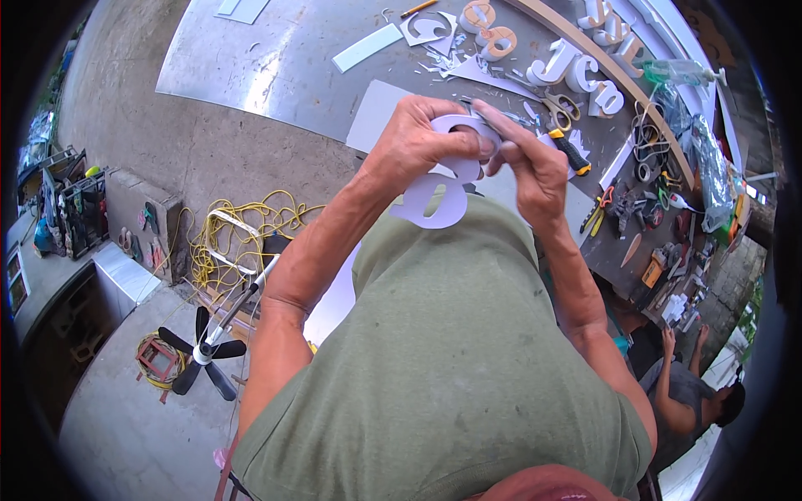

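In front of my chest is a white cut-out character [439,200], thin and flat, with rounded lobes and openings. My left hand [418,138] is closed on its upper left side, thumb across the face. On the opposite edge, my right hand [530,163] is closed around the upper right of the cut-out, its index finger stretched along the rim. A small dark tip shows between the hands at the top; I cannot tell what it belongs to. Just beyond the right hand lie scissors [561,109] and a yellow-and-black handled tool [570,152].
Raised white letters [555,65], scraps [493,77] and a pencil [419,8] lie on the metal table [276,58]. Pliers [600,210] and other tools crowd its right side. A fan [202,352] and yellow cord [213,242] are at left; another person [681,409] is at lower right.
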`<state>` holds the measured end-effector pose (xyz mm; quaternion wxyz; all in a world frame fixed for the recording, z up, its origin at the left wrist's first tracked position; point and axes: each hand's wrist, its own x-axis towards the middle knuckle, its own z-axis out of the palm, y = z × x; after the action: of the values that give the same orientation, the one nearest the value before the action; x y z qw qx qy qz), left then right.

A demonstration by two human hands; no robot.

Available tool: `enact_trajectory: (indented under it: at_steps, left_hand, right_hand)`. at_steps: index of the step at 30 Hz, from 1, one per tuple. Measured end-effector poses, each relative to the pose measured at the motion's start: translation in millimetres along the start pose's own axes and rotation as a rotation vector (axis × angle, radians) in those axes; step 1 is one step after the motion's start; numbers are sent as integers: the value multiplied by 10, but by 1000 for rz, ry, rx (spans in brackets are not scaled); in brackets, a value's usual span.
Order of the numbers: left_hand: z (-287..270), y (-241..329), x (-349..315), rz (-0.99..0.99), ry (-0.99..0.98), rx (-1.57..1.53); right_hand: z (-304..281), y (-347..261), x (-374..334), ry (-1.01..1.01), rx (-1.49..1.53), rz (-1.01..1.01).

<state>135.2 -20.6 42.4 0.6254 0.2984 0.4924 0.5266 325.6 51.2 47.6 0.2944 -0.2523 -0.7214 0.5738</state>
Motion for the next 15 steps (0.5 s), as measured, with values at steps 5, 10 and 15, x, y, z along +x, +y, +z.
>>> enact_trajectory:
  at_steps: [5, 10, 15]
  left_hand:
    - [-69, 148, -43, -6, 59, -45]
    - [-58, 92, -37, -17, 46, -57]
    - [-61, 43, -16, -1, 58, -7]
  right_hand:
    - [-187, 76, -95, 110, 142, 214]
    - [-87, 12, -9, 107, 14, 41]
    - [84, -53, -100, 46, -92, 6]
